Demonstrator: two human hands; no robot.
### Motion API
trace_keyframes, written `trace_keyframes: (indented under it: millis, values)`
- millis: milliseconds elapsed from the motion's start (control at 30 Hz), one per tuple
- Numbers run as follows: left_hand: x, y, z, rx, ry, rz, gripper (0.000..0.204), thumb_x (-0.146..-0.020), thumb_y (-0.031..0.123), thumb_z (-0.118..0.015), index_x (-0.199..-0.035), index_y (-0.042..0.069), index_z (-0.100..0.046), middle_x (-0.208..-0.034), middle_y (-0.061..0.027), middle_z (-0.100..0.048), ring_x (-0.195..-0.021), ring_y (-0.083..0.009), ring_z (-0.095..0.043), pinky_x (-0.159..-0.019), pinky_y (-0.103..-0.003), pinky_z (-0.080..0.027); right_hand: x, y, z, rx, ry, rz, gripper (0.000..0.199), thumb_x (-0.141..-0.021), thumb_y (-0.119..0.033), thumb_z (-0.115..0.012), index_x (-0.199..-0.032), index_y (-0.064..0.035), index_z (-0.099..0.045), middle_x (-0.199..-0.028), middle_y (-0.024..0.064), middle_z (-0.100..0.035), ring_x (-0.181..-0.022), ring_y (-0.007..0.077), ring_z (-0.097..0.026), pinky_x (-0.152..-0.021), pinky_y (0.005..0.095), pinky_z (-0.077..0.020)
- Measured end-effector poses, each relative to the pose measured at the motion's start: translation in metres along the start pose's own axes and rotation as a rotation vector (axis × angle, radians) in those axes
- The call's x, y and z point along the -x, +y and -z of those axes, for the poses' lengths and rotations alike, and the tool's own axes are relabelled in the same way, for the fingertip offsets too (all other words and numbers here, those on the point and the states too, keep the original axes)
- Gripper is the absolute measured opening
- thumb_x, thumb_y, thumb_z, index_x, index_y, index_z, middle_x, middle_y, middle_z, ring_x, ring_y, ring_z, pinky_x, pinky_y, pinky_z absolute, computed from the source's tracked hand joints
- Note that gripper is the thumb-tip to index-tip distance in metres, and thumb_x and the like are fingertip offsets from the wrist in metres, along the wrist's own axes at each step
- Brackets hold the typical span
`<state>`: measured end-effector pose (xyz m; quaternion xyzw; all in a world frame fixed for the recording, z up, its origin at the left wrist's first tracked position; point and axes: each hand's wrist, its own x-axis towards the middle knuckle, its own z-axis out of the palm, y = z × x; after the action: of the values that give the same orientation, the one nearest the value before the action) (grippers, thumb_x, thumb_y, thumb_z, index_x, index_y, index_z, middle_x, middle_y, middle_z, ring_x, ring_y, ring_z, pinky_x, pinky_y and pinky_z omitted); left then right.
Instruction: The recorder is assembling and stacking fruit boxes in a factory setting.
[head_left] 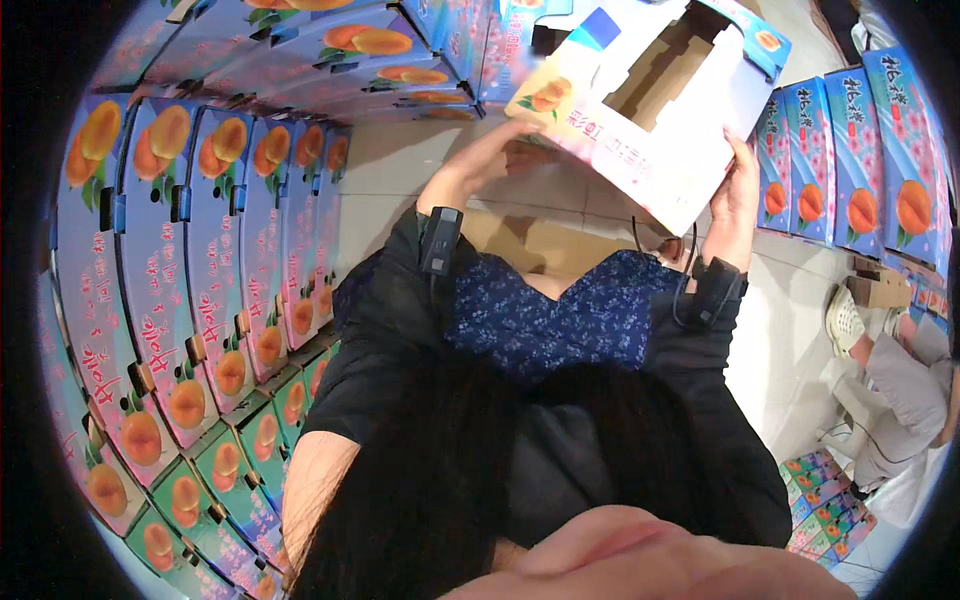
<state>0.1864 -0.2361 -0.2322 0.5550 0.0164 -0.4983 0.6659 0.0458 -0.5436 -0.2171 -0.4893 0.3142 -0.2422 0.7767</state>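
Observation:
A cardboard fruit box (650, 165) with peach pictures is held out in front of me, tilted, in white, pink and blue. A long cut-out opening in its upper face shows the bare brown inside. My left hand (500, 150) is at the box's near left corner, its fingers partly hidden by the edge. On the right side, my right hand (738, 185) grips the box, thumb along the edge and the other fingers mostly hidden behind it.
Stacked peach boxes (155, 280) line my left, with green boxes (235, 465) below. More boxes (380, 50) stand ahead, and blue ones (850, 160) at the right. Another person's legs (900, 390) show at the far right, near small stacked boxes (830, 500). Below my hands lies brown cardboard (540, 240).

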Motion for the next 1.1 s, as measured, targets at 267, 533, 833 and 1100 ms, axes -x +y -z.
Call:
trace_keyframes:
  millis: [267, 533, 833, 1100]
  values:
    - [-0.003, -0.001, -0.002, 0.038, -0.125, 0.031, 0.062, -0.086, 0.049, -0.054, -0.132, 0.01, -0.042, -0.124, -0.005, -0.052, -0.113, -0.013, -0.05, -0.092, -0.028, -0.039, 0.028, -0.04, -0.014, -0.087, -0.053, 0.111, 0.051, -0.076, -0.002, -0.059, -0.124, 0.0053, -0.042, -0.118, 0.0197, -0.051, -0.105, 0.0232, -0.055, -0.088, 0.0332, -0.0458]
    - [0.021, 0.006, -0.023, -0.288, -0.123, -0.162, 0.084, -0.065, 0.033, -0.081, -0.13, 0.003, -0.039, -0.118, -0.0109, -0.054, -0.112, -0.0211, -0.05, -0.096, -0.034, -0.038, 0.083, -0.071, -0.015, 0.133, -0.103, 0.315, 0.075, -0.07, -0.011, -0.061, -0.139, -0.0054, -0.03, -0.128, 0.0129, -0.044, -0.12, 0.0238, -0.042, -0.099, 0.0348, -0.0348]
    - [0.027, 0.002, -0.043, -0.696, -0.366, -0.451, 0.063, -0.058, 0.028, -0.085, -0.107, 0.0, -0.057, -0.102, -0.0109, -0.061, -0.099, -0.0214, -0.057, -0.087, -0.032, -0.044, 0.075, -0.088, 0.035, 0.313, -0.254, 0.346, 0.095, -0.054, -0.013, -0.073, -0.138, -0.0027, -0.03, -0.133, 0.0115, -0.041, -0.126, 0.0249, -0.037, -0.105, 0.0359, -0.0259]
    - [0.044, -0.01, -0.075, -0.653, -0.32, -0.68, 0.073, -0.055, 0.025, -0.088, -0.115, 0.002, -0.053, -0.109, -0.0093, -0.06, -0.103, -0.02, -0.055, -0.089, -0.034, -0.044, 0.129, -0.129, 0.023, 0.431, -0.316, 0.413, 0.068, -0.07, 0.005, -0.067, -0.133, -0.0018, -0.04, -0.129, 0.0104, -0.048, -0.121, 0.0204, -0.043, -0.103, 0.0333, -0.0299]
